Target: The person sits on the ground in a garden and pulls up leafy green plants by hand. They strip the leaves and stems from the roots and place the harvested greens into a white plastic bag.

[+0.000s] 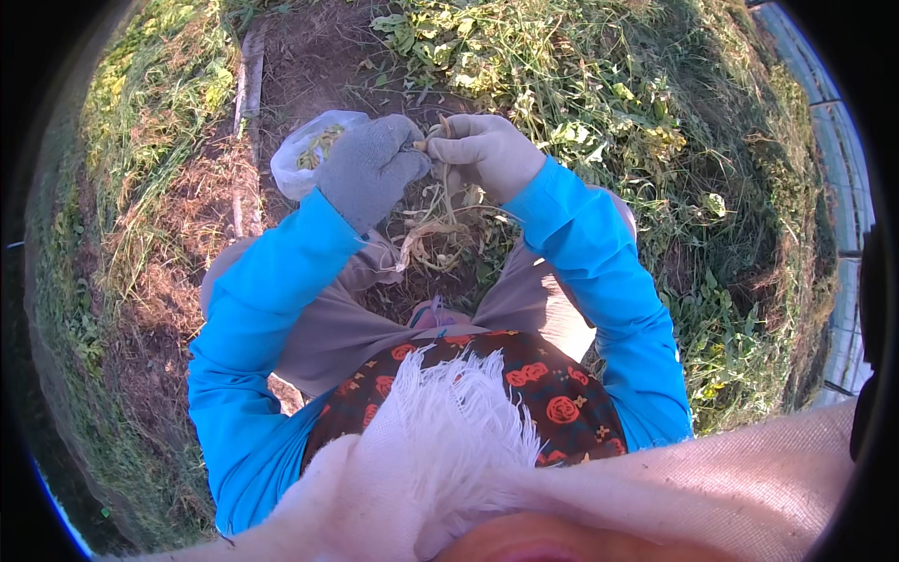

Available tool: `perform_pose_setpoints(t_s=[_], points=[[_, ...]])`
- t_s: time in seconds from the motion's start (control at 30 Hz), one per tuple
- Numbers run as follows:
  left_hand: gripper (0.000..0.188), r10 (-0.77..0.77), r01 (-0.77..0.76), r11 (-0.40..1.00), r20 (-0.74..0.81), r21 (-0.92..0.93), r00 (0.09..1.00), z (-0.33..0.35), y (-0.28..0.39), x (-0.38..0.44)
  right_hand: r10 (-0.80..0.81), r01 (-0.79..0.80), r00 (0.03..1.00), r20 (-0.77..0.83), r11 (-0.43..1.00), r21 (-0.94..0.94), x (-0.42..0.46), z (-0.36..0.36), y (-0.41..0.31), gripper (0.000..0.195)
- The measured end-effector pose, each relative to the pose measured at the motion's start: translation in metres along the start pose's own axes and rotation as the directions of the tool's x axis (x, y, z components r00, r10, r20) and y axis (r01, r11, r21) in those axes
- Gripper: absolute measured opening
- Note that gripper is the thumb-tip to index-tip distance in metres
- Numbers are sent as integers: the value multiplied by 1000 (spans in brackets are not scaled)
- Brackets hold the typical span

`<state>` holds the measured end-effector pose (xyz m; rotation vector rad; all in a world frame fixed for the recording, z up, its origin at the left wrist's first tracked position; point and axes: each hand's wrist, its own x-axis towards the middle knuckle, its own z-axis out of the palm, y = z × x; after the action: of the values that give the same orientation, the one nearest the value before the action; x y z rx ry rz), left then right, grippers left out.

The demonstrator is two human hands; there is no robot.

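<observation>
My left hand (376,168), in a grey knit glove, is closed with its fingertips at a small tan pod (420,146). My right hand (491,151), in a paler glove, pinches a dry plant stem (448,186) between thumb and fingers. The two hands nearly touch, and their fingers hide part of what they hold. From the right hand the stem hangs down towards withered leaves (428,239) between my knees. Just beyond my left hand is a white plastic bag (291,158), its mouth open, with greenish-yellow pods (319,146) inside.
A pale narrow strip (247,105) runs along the bare soil (309,63) on the left. Leafy plants and tangled grass (597,105) crowd the right side. Dry weeds (161,175) cover the far left. Light sheeting (843,175) stands at the right edge. A pink shoe (425,315) shows below me.
</observation>
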<state>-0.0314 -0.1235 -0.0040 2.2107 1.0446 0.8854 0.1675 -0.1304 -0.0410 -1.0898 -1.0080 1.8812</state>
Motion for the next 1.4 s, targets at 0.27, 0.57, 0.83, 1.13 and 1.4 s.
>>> perform_pose_setpoints(t_s=[0.27, 0.57, 0.83, 1.13, 1.4], points=[[25, -154, 186, 930, 123, -317, 980, 3, -13, -4, -95, 90, 995, -15, 974, -207, -11, 2, -16, 26], [21, -44, 87, 951, 148, -296, 988, -3, -10, -5, -118, 119, 993, 24, 943, -311, -13, 4, -15, 25], [15, -38, 67, 983, 169, -170, 985, -6, -14, -7, -9, 42, 995, 97, 938, -343, -11, 2, -14, 27], [14, -235, 320, 841, 238, -437, 942, -9, -18, -11, -16, 45, 993, 116, 966, -255, -11, 4, -9, 21], [15, -451, 680, 401, 514, -614, 730, 0, -36, -11, -143, 136, 989, 37, 779, -613, -7, 13, 0, 20]])
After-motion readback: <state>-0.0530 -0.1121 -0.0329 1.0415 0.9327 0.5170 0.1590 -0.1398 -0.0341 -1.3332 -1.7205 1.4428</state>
